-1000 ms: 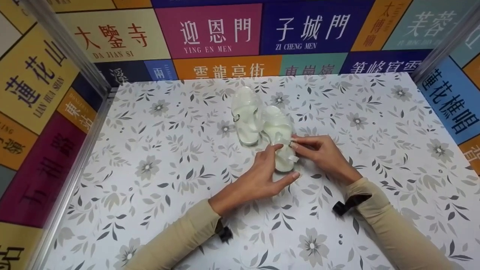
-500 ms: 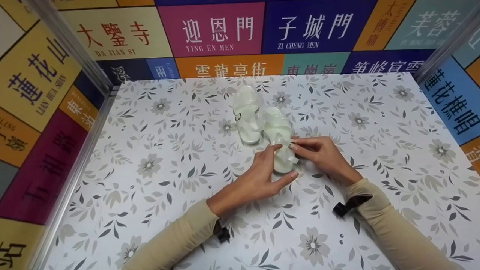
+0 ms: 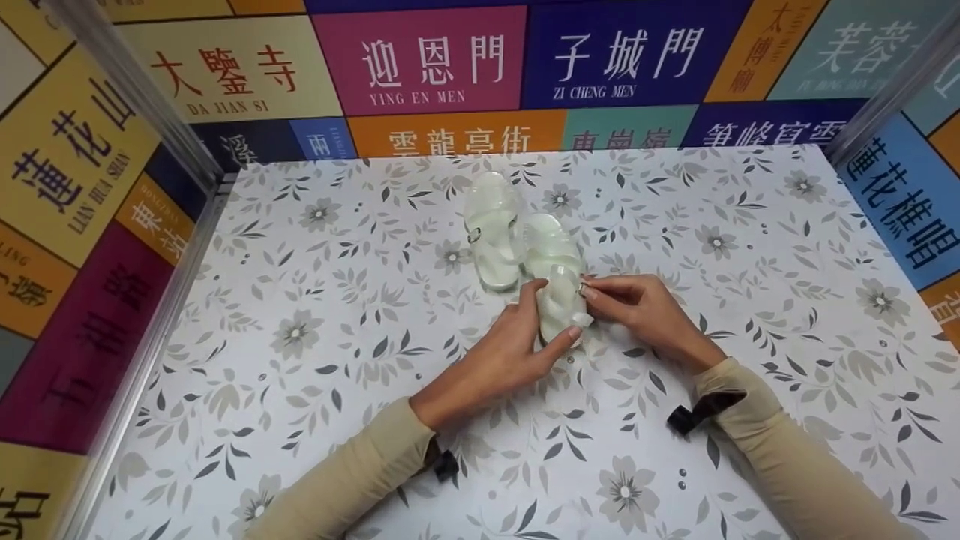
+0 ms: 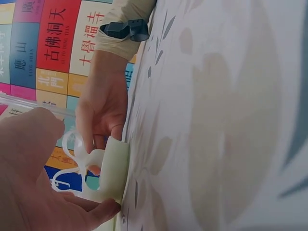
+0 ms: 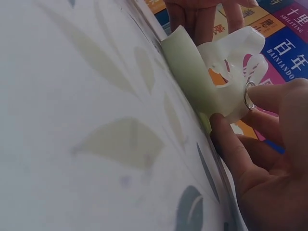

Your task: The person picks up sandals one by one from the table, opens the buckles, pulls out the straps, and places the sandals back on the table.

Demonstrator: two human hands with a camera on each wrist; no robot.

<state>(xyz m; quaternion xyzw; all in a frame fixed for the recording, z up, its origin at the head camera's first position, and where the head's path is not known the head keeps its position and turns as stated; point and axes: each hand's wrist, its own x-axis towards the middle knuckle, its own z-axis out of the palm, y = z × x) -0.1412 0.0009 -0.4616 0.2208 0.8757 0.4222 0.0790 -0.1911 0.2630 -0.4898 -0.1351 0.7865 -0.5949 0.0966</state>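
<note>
A pale, translucent sandal (image 3: 561, 300) stands on the table, toe pointing away, with looped straps rising over its sole. My left hand (image 3: 510, 349) holds it around the heel half, index finger along its left side and thumb by the heel. A fingertip meets the sole's edge in the left wrist view. At the sandal's right side, my right hand (image 3: 637, 304) pinches the strap by its metal buckle (image 5: 249, 95) between thumb and index finger. Another of its fingers touches the sole. The matching sandal (image 3: 493, 202) lies just behind and left, its buckle on the left side.
A white sheet with grey flowers and leaves covers the table (image 3: 337, 270). Colourful panels with printed characters (image 3: 427, 64) rise along the back and both sides. Clear edge strips (image 3: 142, 300) run along the left. Black wrist cameras (image 3: 681, 420) sit on the beige sleeves.
My left index finger has slid left off the straps to the sandal's side, and the thumb has drawn in to the heel. My right hand keeps its pinch at the buckle.
</note>
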